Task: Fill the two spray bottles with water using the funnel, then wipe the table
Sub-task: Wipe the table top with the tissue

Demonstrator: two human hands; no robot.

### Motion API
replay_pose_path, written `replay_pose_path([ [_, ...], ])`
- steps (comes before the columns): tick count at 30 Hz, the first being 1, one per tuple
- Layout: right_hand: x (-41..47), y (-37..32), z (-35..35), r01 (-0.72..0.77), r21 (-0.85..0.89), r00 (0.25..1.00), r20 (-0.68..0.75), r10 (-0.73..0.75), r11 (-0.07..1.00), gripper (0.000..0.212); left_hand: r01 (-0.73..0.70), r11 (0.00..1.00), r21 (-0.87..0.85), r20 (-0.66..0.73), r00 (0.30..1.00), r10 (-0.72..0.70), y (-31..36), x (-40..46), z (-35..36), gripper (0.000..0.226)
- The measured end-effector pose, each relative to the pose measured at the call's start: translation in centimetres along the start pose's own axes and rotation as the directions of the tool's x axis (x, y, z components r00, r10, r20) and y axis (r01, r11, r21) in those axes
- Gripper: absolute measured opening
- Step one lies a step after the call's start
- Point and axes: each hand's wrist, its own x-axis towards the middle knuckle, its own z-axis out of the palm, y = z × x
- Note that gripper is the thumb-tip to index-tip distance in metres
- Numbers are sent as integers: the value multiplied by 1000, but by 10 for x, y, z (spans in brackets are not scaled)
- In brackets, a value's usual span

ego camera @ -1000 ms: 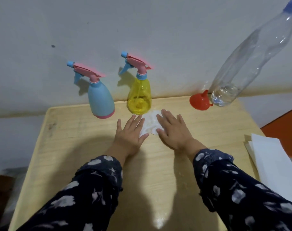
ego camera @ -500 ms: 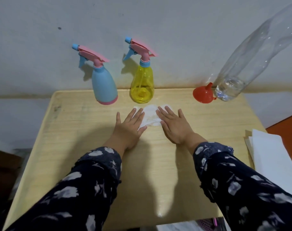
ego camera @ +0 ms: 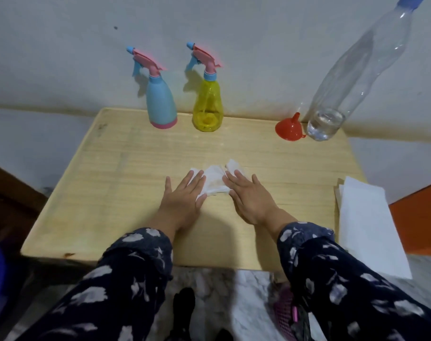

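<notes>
The wiping step looks underway: left hand (ego camera: 185, 198) and right hand (ego camera: 249, 198) press flat, fingers straight, on one white tissue (ego camera: 215, 179) mid-table (ego camera: 111, 193). Next, probably sweep it across. Far edge: two spray bottles, blue (ego camera: 160, 104) and yellow (ego camera: 208, 107); right, one funnel (ego camera: 287, 129), one water bottle (ego camera: 357, 70).

The person wears long dark navy fabric sleeves printed all over with pale grey-white leaf-like blotches. The left sleeve (ego camera: 125, 279) ends in a loose, slightly bunched cuff just behind the bare left hand (ego camera: 182, 200); the right sleeve (ego camera: 332, 274) ends the same way behind the bare right hand (ego camera: 251, 200)
</notes>
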Motion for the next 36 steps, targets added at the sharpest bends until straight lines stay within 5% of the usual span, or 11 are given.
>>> replay_pose_path([
  [5,-37,-9,12,15,-43,1000,-2,-15,999,54,17,1000,6,14,1000,-17,15,-37,11,89],
  [8,-47,-7,13,27,-104,999,-25,-30,994,72,12,1000,0,0,1000,-12,17,-50,12,91],
  [15,-33,15,-5,78,-124,997,26,-75,989,62,40,998,-43,40,998,-38,7,-38,1,66],
  [20,-14,30,-3,139,-211,990,42,-133,967,61,-1,1000,31,11,1000,1,-3,-27,6,94],
  [30,-45,6,21,49,-209,994,-81,-67,977,66,-94,995,45,-20,995,95,4,-44,14,84],
  [36,-84,-13,33,-20,-220,997,-80,3,975,67,-140,988,68,14,990,140,13,-69,16,54],
])
